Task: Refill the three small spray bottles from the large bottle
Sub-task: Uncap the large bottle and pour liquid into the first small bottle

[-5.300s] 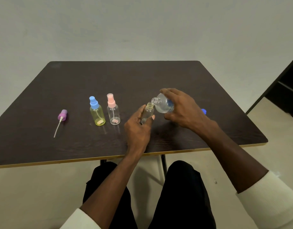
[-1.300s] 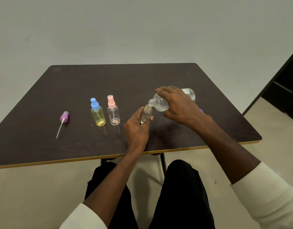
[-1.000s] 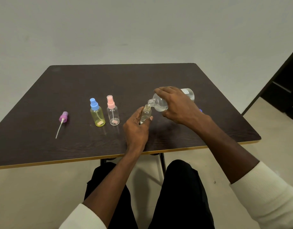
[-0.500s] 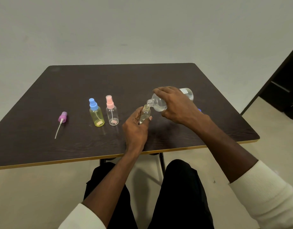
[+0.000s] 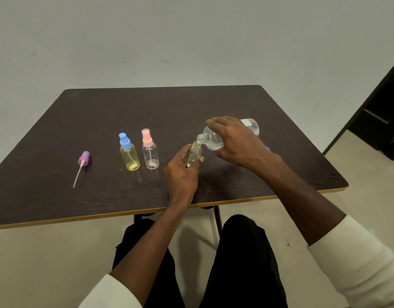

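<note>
One small spray bottle of three is being filled.
Left hand grips it on the bench; right hand grips the tipped large bottle. The blue-capped bottle and pink-capped bottle stand capped, apparently empty.

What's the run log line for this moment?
step: pouring | right hand: large bottle tilted | left hand: open small bottle | others: capped

No text can be read anywhere; the large bottle carries a small white label near its base with dark print, too small and blurred to make out; the spray bottles show no lettering that can be told.
</note>
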Demonstrator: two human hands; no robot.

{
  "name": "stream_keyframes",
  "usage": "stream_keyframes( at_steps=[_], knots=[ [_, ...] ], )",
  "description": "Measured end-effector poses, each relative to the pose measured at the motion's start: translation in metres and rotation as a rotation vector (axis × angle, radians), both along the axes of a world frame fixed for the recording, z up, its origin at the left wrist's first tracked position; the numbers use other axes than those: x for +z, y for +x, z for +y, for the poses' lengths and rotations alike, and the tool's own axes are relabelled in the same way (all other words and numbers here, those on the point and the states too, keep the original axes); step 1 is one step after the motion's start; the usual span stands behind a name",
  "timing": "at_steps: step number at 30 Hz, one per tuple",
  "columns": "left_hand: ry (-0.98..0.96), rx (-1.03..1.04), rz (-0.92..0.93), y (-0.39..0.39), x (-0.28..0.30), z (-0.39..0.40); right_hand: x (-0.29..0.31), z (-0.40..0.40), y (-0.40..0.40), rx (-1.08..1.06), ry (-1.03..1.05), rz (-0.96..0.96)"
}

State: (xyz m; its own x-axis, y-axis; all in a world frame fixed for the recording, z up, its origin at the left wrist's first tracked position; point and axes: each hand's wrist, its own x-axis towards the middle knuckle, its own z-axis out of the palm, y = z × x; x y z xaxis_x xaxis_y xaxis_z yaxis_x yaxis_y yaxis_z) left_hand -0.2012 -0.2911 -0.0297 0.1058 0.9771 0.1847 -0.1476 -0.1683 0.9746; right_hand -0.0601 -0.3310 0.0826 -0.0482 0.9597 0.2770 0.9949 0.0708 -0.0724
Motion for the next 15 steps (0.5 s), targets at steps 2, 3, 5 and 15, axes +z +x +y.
stream_keyframes(
  at_steps=[2, 3, 5, 15],
  knots=[
    [-0.011, 0.002, -0.003, 0.0003, -0.001, 0.0006, 0.0, 0.0, 0.0002, 0.003, 0.004, 0.002],
    [-0.019, 0.003, -0.007, 0.0005, -0.0011, 0.0009, 0.0, -0.0002, 0.0, 0.005, 0.007, 0.004],
    [-0.027, 0.002, -0.005, 0.001, -0.0011, 0.0009, 0.0002, -0.0002, 0.0002, 0.006, 0.006, 0.004],
    [-0.034, 0.002, -0.005, 0.0004, -0.0018, 0.0008, -0.0003, -0.0002, -0.0005, 0.006, 0.005, 0.004]
  ],
)
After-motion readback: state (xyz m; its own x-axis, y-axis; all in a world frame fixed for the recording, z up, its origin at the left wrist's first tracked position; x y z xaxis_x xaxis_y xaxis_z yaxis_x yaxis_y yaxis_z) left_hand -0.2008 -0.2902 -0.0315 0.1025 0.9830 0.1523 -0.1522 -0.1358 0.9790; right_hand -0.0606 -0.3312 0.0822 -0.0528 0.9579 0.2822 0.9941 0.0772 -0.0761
